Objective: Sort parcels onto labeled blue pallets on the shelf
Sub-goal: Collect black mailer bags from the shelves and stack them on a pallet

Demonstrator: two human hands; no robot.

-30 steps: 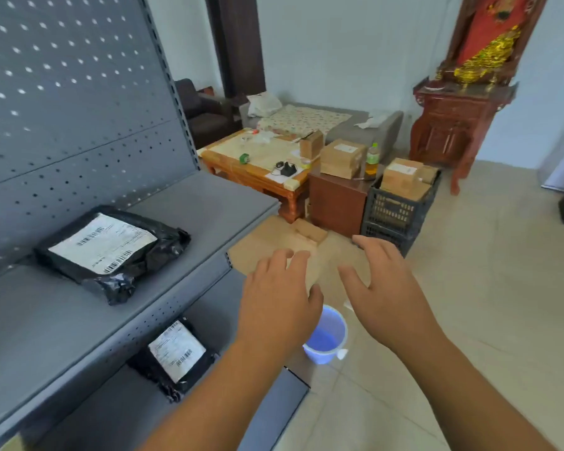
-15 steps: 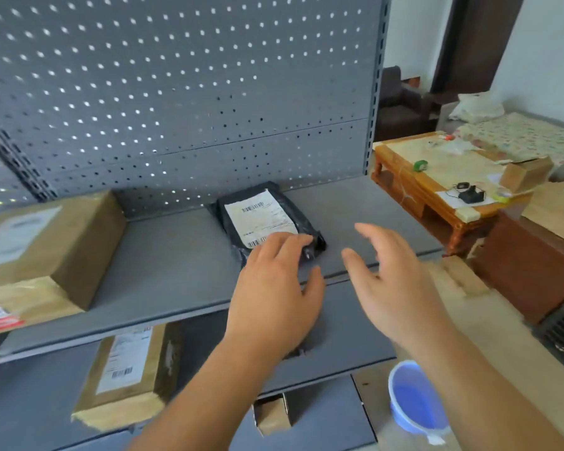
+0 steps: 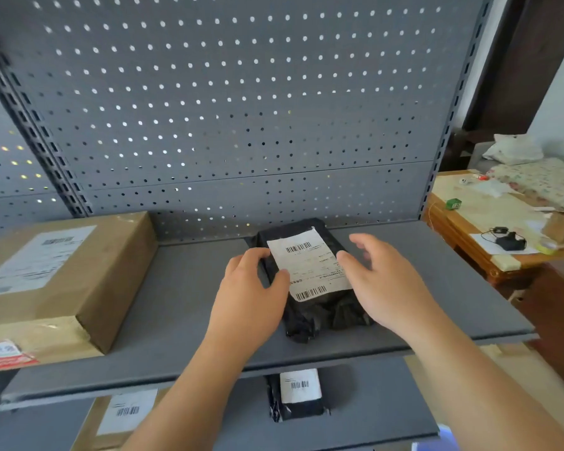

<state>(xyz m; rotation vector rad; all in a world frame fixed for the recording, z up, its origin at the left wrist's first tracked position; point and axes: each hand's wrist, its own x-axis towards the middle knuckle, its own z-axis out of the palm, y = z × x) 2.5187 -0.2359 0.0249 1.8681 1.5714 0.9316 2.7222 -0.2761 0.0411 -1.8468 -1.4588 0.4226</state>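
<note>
A black plastic parcel (image 3: 310, 307) with a white barcode label lies on the grey upper shelf (image 3: 176, 307). My left hand (image 3: 251, 288) lies over the parcel's left edge, fingers spread and slightly bent, thumb near the label. My right hand (image 3: 381, 281) hovers at the parcel's right side with fingers spread; whether it touches the parcel I cannot tell. Neither hand grips anything. A large cardboard parcel (image 3: 59, 281) stands at the shelf's left.
On the lower shelf (image 3: 372, 411) lie a small black parcel (image 3: 298, 398) and a cardboard parcel (image 3: 124, 418). A grey pegboard back (image 3: 241, 109) rises behind the shelves. A wooden table (image 3: 489, 222) stands to the right.
The view has swung left from the room to face the shelf. Both hands have moved forward over the upper shelf and now flank the black parcel.
</note>
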